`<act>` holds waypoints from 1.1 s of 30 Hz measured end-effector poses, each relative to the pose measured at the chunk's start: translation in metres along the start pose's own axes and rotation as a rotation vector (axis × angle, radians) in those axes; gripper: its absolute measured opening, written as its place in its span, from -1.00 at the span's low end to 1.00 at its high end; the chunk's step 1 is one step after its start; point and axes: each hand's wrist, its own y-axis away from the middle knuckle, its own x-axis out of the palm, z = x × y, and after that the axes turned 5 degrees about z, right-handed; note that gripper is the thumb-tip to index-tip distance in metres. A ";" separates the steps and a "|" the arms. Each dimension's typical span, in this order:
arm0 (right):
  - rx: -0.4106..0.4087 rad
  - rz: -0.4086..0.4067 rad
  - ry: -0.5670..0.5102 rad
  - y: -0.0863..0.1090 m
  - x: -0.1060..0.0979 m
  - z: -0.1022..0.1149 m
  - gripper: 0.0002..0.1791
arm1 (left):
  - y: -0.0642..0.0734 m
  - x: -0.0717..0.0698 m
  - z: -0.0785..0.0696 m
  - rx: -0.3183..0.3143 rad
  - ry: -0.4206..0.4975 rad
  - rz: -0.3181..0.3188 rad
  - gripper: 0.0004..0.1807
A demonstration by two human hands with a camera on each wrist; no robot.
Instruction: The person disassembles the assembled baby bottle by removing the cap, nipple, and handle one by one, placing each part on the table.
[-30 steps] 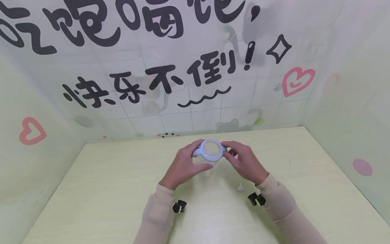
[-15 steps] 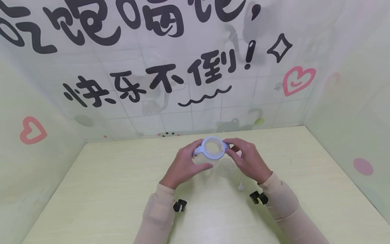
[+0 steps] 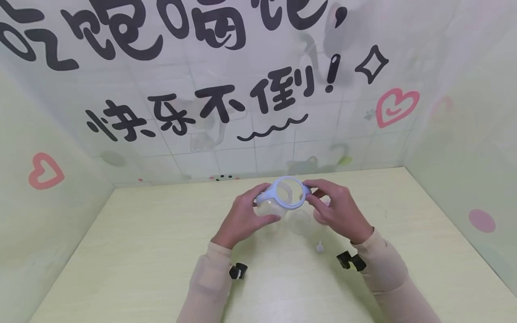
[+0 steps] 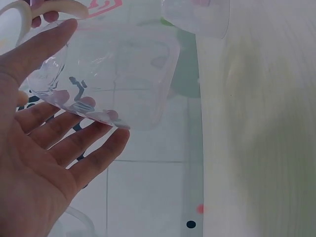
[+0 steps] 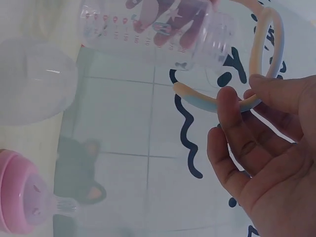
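Observation:
My left hand point(image 3: 248, 217) grips a clear baby bottle point(image 4: 118, 74), thumb on one side and fingers under the other. Printed scale marks run along its side in the right wrist view. With thumb and fingers my right hand point(image 3: 337, 211) pinches one handle of a light blue bottle handle ring point(image 3: 291, 206). The ring stands tilted, off the bottle's open neck point(image 5: 221, 39) and just beyond it. Its other handle reaches toward my left hand. Both hands hold these above the table.
A clear dome cap point(image 5: 37, 81) and a pink collar with a clear nipple point(image 5: 19, 192) stand on the table point(image 3: 161, 251), near my right hand. A small white weighted end point(image 3: 319, 247) lies closer in. A printed wall point(image 3: 226, 157) rises behind.
The handle ring has come up off the bottle's neck and tilted, moving right with my right hand. The left hand keeps its grip. The pink collar has come into sight.

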 end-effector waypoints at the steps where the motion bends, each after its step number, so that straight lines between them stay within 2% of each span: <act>1: 0.000 -0.006 0.004 0.000 -0.002 0.001 -0.67 | 0.000 0.000 0.000 0.002 0.003 -0.002 -0.22; 6: -0.002 -0.026 0.023 0.001 -0.009 0.004 -0.69 | 0.000 -0.004 0.003 -0.010 0.003 -0.010 -0.22; 10: -0.003 0.000 0.023 0.002 -0.015 0.006 -0.68 | 0.001 -0.008 0.005 -0.051 -0.013 -0.021 -0.21; 20: 0.032 0.152 -0.001 0.005 -0.026 -0.003 -0.71 | 0.002 -0.017 0.009 -0.051 -0.004 -0.061 -0.19; 24: 0.084 0.229 -0.012 0.006 -0.029 -0.004 -0.72 | 0.003 -0.019 0.011 -0.060 0.007 -0.079 -0.18; 30: 0.175 0.358 -0.108 0.006 -0.025 -0.008 -0.77 | 0.004 -0.023 0.013 -0.081 0.016 -0.087 -0.17; 33: 0.205 0.413 -0.118 0.006 -0.021 -0.014 -0.78 | 0.004 -0.024 0.013 -0.079 0.019 -0.093 -0.17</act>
